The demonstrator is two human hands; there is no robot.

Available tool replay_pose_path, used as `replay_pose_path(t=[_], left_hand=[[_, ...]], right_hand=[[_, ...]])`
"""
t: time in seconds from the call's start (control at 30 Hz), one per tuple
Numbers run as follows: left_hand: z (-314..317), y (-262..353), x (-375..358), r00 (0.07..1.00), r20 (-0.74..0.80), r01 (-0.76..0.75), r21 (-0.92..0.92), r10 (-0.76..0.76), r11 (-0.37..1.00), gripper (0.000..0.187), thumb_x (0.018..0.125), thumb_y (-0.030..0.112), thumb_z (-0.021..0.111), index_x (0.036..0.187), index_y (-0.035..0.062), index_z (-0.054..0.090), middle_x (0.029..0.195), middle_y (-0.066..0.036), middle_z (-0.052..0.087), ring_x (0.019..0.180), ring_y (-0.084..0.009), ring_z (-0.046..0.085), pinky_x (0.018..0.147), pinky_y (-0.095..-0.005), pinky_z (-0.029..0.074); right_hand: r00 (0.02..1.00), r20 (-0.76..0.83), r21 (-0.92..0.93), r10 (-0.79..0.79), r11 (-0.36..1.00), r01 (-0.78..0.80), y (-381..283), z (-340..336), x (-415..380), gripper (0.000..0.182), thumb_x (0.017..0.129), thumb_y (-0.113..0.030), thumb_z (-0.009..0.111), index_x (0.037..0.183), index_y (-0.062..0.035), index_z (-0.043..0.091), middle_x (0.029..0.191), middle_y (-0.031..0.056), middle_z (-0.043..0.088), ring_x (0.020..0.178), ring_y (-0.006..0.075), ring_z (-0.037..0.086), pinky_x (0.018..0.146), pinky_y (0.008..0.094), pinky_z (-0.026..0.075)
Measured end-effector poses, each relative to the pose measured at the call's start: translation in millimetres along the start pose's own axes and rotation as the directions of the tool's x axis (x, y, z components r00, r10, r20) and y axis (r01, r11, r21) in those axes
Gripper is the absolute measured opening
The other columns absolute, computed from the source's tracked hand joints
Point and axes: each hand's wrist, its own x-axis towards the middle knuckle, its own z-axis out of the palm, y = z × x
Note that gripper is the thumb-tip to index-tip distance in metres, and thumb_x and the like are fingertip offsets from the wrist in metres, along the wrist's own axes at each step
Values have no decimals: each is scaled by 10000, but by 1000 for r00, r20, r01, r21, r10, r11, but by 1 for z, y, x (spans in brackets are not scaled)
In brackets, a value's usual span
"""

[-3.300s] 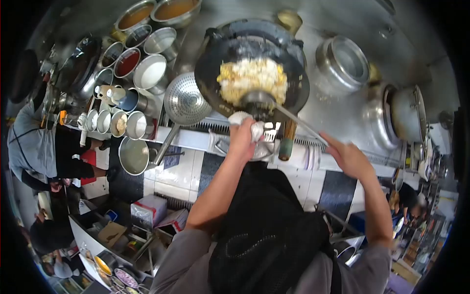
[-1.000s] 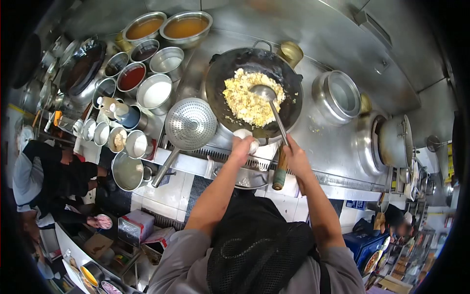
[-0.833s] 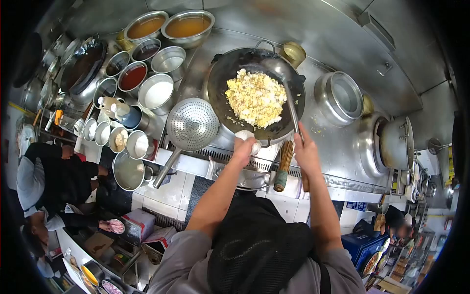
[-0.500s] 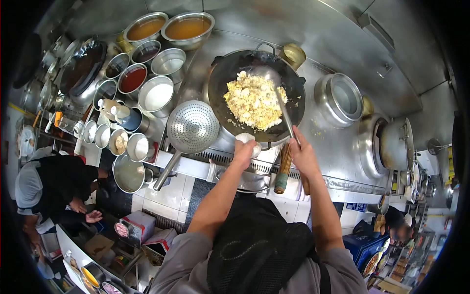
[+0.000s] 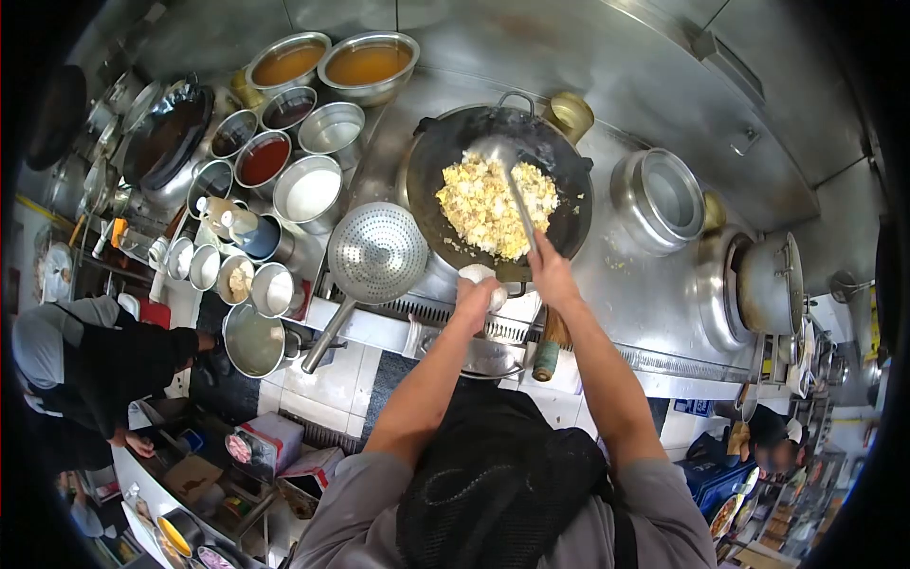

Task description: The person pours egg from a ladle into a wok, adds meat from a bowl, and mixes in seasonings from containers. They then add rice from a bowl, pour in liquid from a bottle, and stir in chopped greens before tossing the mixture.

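My left hand [image 5: 476, 305] is closed around a folded white cloth [image 5: 481, 274] at the near rim of the wok [image 5: 571, 190], by its near handle. My right hand [image 5: 553, 277] grips a long-handled metal ladle [image 5: 520, 201] over the near right side of the wok. The ladle's head rests among egg fried rice [image 5: 474, 209], at the far edge of the heap, partly blurred. Just below my right hand lies a bamboo wok brush [image 5: 549, 349] with a green-wrapped end. A perforated strainer [image 5: 377, 248] sits left of the wok.
Metal bowls of amber liquid [image 5: 368, 64] and several containers of sauces and seasonings, one with red sauce [image 5: 263, 159], stand at left. A steel pot [image 5: 666, 199] is on the right. A co-worker [image 5: 104, 365] stands at lower left; another person [image 5: 773, 438] is at lower right.
My right hand has moved forward and left, and the ladle handle now crosses the rice further left. My left hand has stayed at the rim. The left co-worker has shifted position.
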Motion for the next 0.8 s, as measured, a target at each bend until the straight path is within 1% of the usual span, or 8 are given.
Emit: replay_pose_path(t=[0.13, 0.27, 0.33, 0.47, 0.53, 0.67, 0.73, 0.8], left_hand=[[-2, -3, 5, 999, 6, -44, 23, 44, 999, 268, 783, 14, 599, 1043, -6, 536, 893, -90, 602, 713, -209, 624, 552, -353, 499], [-4, -7, 7, 997, -3, -81, 51, 82, 995, 220, 778, 15, 603, 992, 1, 554, 860, -82, 601, 709, -198, 622, 547, -352, 496], [-1, -1, 2, 996, 23, -86, 37, 85, 996, 218, 773, 14, 606, 984, 4, 555, 872, -88, 607, 718, -199, 628, 553, -352, 502], [1, 0, 4, 997, -69, -23, 49, 27, 999, 229, 790, 31, 614, 1006, -2, 547, 875, -111, 620, 709, -216, 641, 504, -359, 502], [-6, -2, 6, 999, 46, -16, 57, 14, 998, 241, 803, 40, 613, 1027, -6, 538, 871, -117, 619, 685, -220, 638, 473, -366, 496], [-3, 0, -4, 998, 16, -60, 19, 59, 998, 285, 816, 46, 619, 1072, 1, 503, 916, -114, 614, 712, -231, 641, 500, -383, 516], [-5, 0, -2, 998, 51, -23, 5, 23, 1000, 321, 810, 39, 622, 1098, 6, 486, 933, -117, 611, 726, -232, 642, 515, -387, 522], [-3, -7, 5, 999, -31, -12, 12, 12, 1000, 328, 804, 40, 629, 1099, 8, 489, 918, -115, 609, 727, -233, 643, 525, -388, 527]], right_hand=[[951, 307, -132, -40, 988, 85, 6, -50, -41, 479, 958, -234, 569, 1426, -230, 464, 972, 287, 655, 858, 475, 628, 759, 502, 502], [955, 258, -198, -148, 959, 203, 4, -107, -72, 469, 946, -248, 594, 1404, -265, 495, 923, 278, 655, 829, 466, 629, 750, 507, 501], [962, 233, -327, -139, 921, 212, 1, -120, -84, 521, 933, -273, 605, 1425, -347, 450, 892, 229, 682, 814, 449, 651, 735, 514, 528], [970, 243, -353, -23, 929, 110, 35, -101, -78, 482, 925, -256, 620, 1387, -335, 507, 891, 225, 683, 811, 429, 656, 719, 493, 529], [958, 270, -336, -98, 923, 190, 17, -141, -69, 424, 921, -239, 628, 1339, -277, 571, 892, 224, 684, 804, 416, 657, 694, 477, 524], [956, 206, -392, -209, 877, 277, -39, -218, -92, 395, 912, -216, 637, 1306, -191, 604, 875, 223, 685, 792, 414, 658, 686, 472, 517], [965, 229, -438, -130, 871, 222, -46, -218, -95, 410, 914, -242, 631, 1322, -213, 588, 856, 227, 681, 787, 414, 659, 693, 479, 523], [952, 305, -582, 19, 796, 170, -17, -177, -90, 435, 919, -271, 620, 1348, -241, 558, 855, 232, 677, 781, 414, 660, 706, 490, 527]])
